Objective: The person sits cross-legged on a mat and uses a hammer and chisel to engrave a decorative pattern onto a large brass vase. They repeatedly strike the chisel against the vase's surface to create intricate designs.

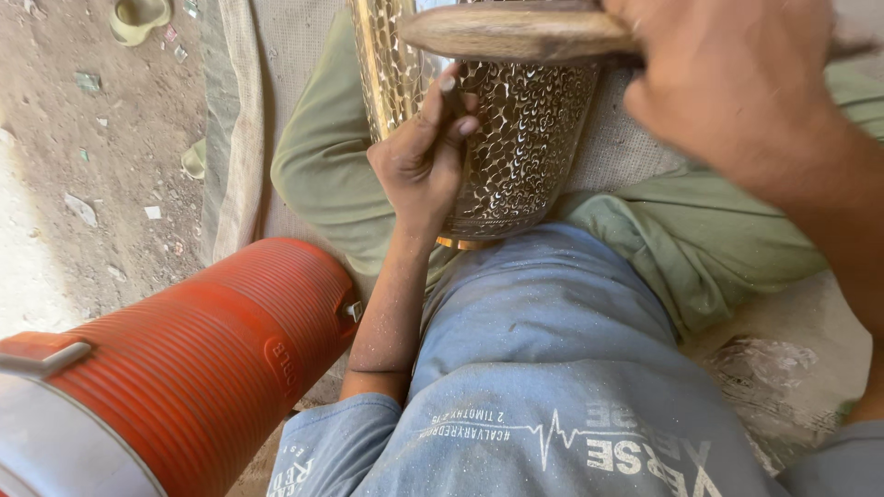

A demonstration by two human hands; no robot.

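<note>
- Left hand: one; fingers pinched around one thin metal punch; the punch tip is hidden where it meets the vessel wall, its blunt top end pointing up toward the mallet.
- Right hand: one; clenched on the handle of one wooden mallet; the handle itself is hidden inside the fist, and the mallet head lies flat just above the left hand's fingertips — apart from the punch, not touching it.
- Brass vessel: one; a round-walled metal piece covered in small hammered crescent marks; it lies on its side directly under the left hand's fingers, between the two hands, its lower rim resting at the person's lap.
- Green trousers: the folded legs run beyond and to both sides of the left hand, cradling the vessel.
- Blue shirt: one; below both hands, dusted with fine specks.
- Red ribbed cooler jug: one; lying on its side just beside the left forearm, on its outer side; one grey latch shows at its near end.
- Woven mat: one; beneath the legs, beyond the left hand; bare dirt ground with scattered scraps lies further out on that side.
</note>
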